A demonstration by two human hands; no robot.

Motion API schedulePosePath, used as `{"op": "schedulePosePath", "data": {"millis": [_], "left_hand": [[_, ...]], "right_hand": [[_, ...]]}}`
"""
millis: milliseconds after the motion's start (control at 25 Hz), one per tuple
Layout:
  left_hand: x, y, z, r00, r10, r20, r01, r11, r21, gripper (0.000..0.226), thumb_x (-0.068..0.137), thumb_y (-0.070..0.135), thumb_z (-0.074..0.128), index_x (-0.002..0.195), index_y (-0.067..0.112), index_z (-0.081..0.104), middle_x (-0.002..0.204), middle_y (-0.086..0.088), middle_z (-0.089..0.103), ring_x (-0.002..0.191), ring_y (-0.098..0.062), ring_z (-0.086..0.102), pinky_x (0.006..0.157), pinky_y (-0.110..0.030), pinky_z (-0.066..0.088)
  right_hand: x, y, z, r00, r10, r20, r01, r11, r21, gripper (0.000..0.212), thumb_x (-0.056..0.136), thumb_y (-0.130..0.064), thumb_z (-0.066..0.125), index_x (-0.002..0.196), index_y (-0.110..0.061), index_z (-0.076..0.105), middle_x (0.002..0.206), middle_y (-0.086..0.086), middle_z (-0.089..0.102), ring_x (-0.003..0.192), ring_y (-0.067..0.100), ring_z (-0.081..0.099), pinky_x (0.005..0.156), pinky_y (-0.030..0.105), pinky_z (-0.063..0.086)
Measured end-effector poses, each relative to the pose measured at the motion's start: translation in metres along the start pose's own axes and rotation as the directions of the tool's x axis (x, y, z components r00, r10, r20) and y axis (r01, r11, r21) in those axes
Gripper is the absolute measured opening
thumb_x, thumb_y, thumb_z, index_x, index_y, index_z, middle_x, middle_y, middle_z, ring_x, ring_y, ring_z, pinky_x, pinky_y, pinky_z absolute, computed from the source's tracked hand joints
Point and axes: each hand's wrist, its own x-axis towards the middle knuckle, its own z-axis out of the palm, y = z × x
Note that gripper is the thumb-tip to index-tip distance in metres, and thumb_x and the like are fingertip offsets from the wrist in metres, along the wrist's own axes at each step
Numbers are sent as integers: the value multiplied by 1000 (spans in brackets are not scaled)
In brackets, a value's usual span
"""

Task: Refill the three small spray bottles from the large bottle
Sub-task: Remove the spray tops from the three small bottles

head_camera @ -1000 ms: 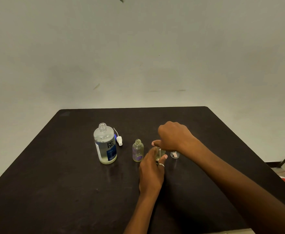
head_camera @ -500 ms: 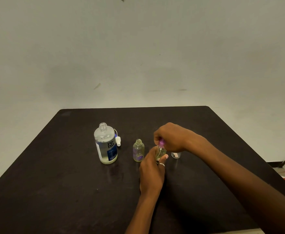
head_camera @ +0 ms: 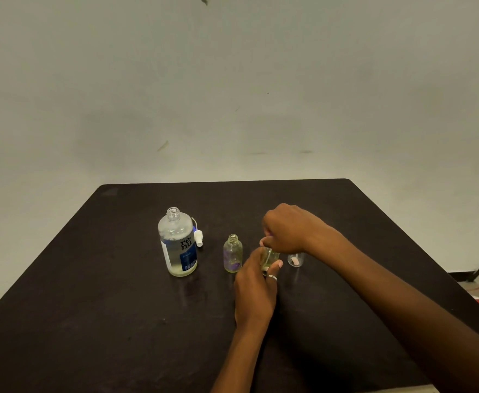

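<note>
Left hand (head_camera: 256,293) grips small spray bottle (head_camera: 270,256) | right hand (head_camera: 289,228) pinches its top

Large bottle (head_camera: 177,245) uncapped, upright at left, open small bottle (head_camera: 232,253) right of it, second small bottle (head_camera: 269,255) gripped.

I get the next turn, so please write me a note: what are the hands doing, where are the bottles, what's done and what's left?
Left hand: grips the middle small bottle, standing on the table.
Right hand: fingers curled over that bottle's top; what they pinch is hidden.
Large bottle: upright, far left, cap off; white sprayer top lies beside it.
Left small bottle: open. Right small bottle: partly behind the wrist.
Done: large bottle opened.
Left: fill levels unclear; check all three, then cap them.
</note>
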Motion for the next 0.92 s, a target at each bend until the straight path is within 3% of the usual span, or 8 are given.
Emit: {"op": "schedulePosePath", "data": {"millis": [80,160,280,360,440,560,760,920], "left_hand": [[0,-1,0,1000,-3,-9,4,1000,5,27,91,30,70,117,30,61,89,13,68,77,-1,62,66,-8,44],[1,-1,0,1000,-1,-17,1,1000,9,28,91,30,71,118,31,61,89,14,67,78,0,63,66,-7,44],[1,0,0,1000,-11,-8,11,1000,2,26,91,32,70,115,30,62,84,15,65,75,2,62,64,-9,44],[1,0,0,1000,-19,-8,19,1000,3,24,91,33,70,113,30,62,83,17,63,74,1,61,65,-12,46],[1,0,0,1000,-18,-10,18,1000,9,24,91,34,70,114,32,62,84,18,63,75,1,62,67,-14,48],[1,0,0,1000,-7,-8,7,1000,10,23,91,33,70,112,31,62,82,18,63,73,2,61,64,-10,44],[-1,2,-2,1000,-3,-13,3,1000,17,33,91,30,71,122,27,61,96,18,66,83,5,62,69,-4,44],[0,0,0,1000,-18,-4,18,1000,15,34,91,34,70,122,24,62,103,14,70,90,3,64,76,-11,51]], "right_hand": [[2,4,-4,995,-85,47,82,995,63,10,83,-11,64,77,-19,65,80,-5,66,76,15,64,74,34,57],[1,6,-9,985,-152,76,144,984,106,20,79,-4,64,86,-21,70,88,-8,69,83,11,65,79,33,56],[2,5,-10,990,-112,85,107,992,68,24,82,-27,70,106,-22,68,101,-4,68,91,15,64,83,36,56],[0,4,-9,998,-11,56,11,1000,0,33,86,-50,64,95,-18,66,91,-1,66,81,18,63,78,38,56],[-2,1,-8,998,68,6,-67,996,-59,44,90,-56,57,69,-17,53,70,0,57,64,16,56,70,35,54],[-3,-2,-9,998,59,8,-59,997,-56,46,91,-47,59,60,-18,43,61,0,50,57,16,52,64,34,53],[-1,2,-13,993,-49,105,46,999,29,7,80,-15,64,78,-21,64,79,-5,64,76,15,63,74,38,58],[-4,2,-27,992,-85,94,81,996,47,18,77,-8,58,84,-21,69,84,-7,67,81,14,64,76,38,58]]}}
